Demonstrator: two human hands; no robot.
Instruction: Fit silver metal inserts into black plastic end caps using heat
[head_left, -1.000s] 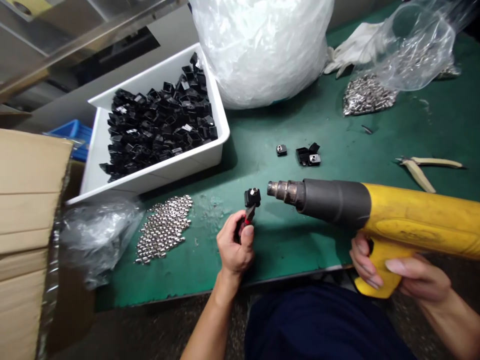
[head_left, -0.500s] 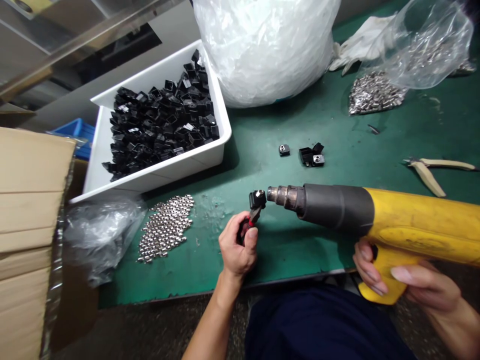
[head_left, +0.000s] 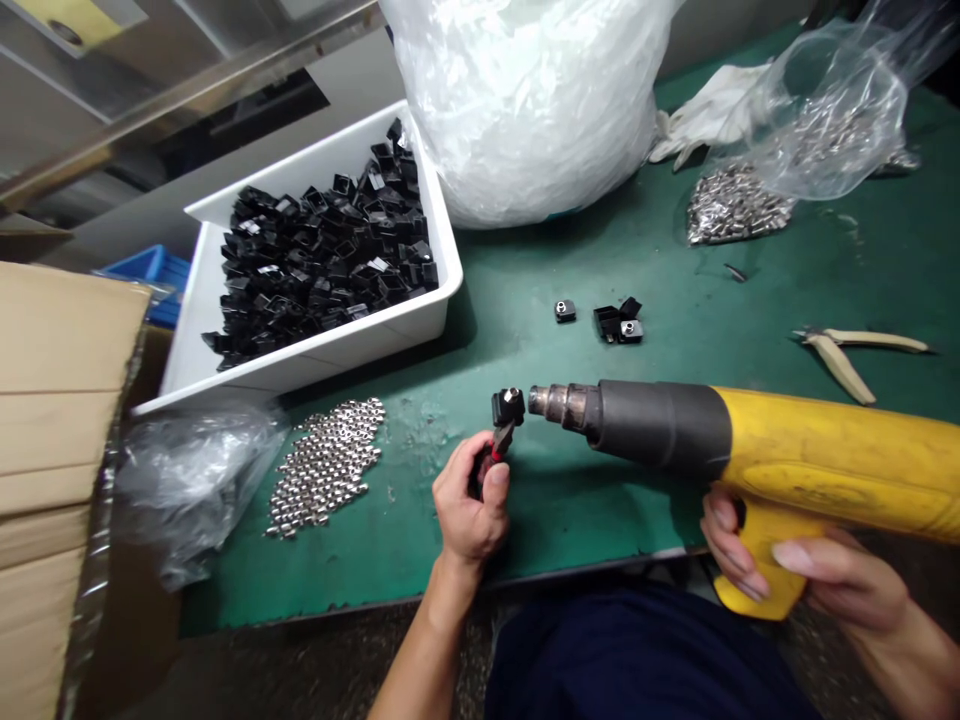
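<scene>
My left hand [head_left: 471, 500] is closed around a pair of red-handled pliers [head_left: 498, 446], most of their handles hidden in the fist. A small black plastic part [head_left: 507, 406] with a metal fitting on top is in the pliers' jaws. My right hand [head_left: 802, 570] grips a yellow heat gun [head_left: 840, 450] by its handle. The gun's stepped metal nozzle [head_left: 559, 404] points left at the black part, a small gap between them. Farther back on the table lie a black piece with a metal fitting [head_left: 565, 311] and a little cluster of black pieces [head_left: 619, 322].
A white bin [head_left: 300, 365] holds many black plastic parts. Metal fittings [head_left: 326, 468] lie in rows by a crumpled clear bag [head_left: 195, 480]. Cream-handled cutters [head_left: 844, 365], bagged fittings [head_left: 739, 205], a white glove [head_left: 712, 110] and a big plastic sack [head_left: 532, 110] sit around. A cardboard box [head_left: 60, 480] stands left.
The camera view has shifted slightly, so things sit a little lower and further left. Both hands keep their grips, and the nozzle stays close beside the black part.
</scene>
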